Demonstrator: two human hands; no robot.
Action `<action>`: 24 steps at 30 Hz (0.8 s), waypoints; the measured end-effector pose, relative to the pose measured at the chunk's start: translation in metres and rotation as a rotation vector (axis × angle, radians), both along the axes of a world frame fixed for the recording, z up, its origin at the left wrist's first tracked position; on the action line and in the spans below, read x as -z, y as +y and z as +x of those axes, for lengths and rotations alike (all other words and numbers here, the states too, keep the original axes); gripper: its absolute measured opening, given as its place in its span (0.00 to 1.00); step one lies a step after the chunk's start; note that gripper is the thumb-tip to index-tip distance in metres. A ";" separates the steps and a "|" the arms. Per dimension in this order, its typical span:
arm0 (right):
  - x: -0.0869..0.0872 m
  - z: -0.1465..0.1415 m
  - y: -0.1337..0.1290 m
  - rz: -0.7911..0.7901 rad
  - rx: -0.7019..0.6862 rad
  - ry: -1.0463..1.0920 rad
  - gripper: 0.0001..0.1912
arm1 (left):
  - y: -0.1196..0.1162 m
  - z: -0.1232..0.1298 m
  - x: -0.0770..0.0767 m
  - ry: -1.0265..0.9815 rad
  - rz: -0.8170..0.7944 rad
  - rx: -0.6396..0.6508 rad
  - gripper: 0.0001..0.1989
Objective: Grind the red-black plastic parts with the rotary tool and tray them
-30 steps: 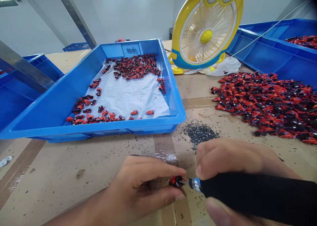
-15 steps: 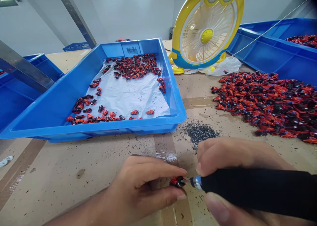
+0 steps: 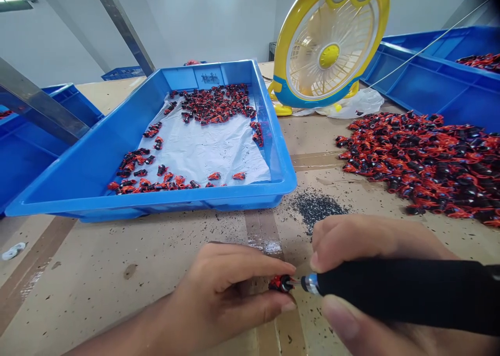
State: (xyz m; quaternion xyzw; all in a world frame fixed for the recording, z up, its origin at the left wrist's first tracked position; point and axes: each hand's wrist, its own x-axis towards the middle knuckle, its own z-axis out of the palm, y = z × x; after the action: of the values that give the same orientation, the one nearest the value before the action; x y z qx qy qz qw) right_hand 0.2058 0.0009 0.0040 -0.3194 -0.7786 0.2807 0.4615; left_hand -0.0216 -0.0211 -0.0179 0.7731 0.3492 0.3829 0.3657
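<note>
Between the thumb and forefinger of my left hand (image 3: 230,288) sits a small red-and-black part (image 3: 279,283), pinched close to the cardboard. My right hand (image 3: 363,246) is wrapped round a thick black handheld power tool (image 3: 398,291) with a silver collar at its front. The tool's thin metal tip meets the open end of the small part, which faces right. What the tip does inside the part is too small to make out. Part of my right hand is hidden by the tool body.
A blue tray (image 3: 187,202) ahead holds similar parts on a white sheet. A heap of red-and-black parts (image 3: 425,163) lies at right. Black shavings (image 3: 318,207) cover the cardboard (image 3: 156,262) behind my hands. A yellow fan (image 3: 330,56) and further blue bins (image 3: 433,83) stand behind.
The view has shifted slightly, so the surroundings appear a little to the right. Both hands keep their grip, with the tool tip still at the part; the tool's rear has tilted slightly.
</note>
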 end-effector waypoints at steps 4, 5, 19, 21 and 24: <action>-0.002 -0.003 0.000 -0.023 -0.006 0.065 0.05 | 0.001 -0.001 -0.002 -0.007 0.011 -0.003 0.10; -0.002 -0.004 0.000 -0.029 -0.002 0.063 0.05 | 0.001 -0.001 -0.002 -0.008 0.022 -0.005 0.10; -0.004 -0.006 -0.010 -0.096 -0.035 0.020 0.05 | 0.000 -0.001 -0.003 0.020 0.060 -0.003 0.11; -0.004 -0.008 -0.011 -0.081 0.018 0.041 0.05 | 0.000 -0.001 -0.003 0.025 0.066 0.005 0.11; -0.003 -0.009 -0.010 -0.064 0.082 0.071 0.04 | 0.000 -0.001 -0.003 0.023 0.069 0.011 0.11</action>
State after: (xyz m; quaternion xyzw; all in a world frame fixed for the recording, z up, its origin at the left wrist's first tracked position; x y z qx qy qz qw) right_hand 0.1969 -0.0086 0.0072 -0.3556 -0.7387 0.2974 0.4894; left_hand -0.0226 -0.0206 -0.0152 0.7914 0.3357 0.3840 0.3368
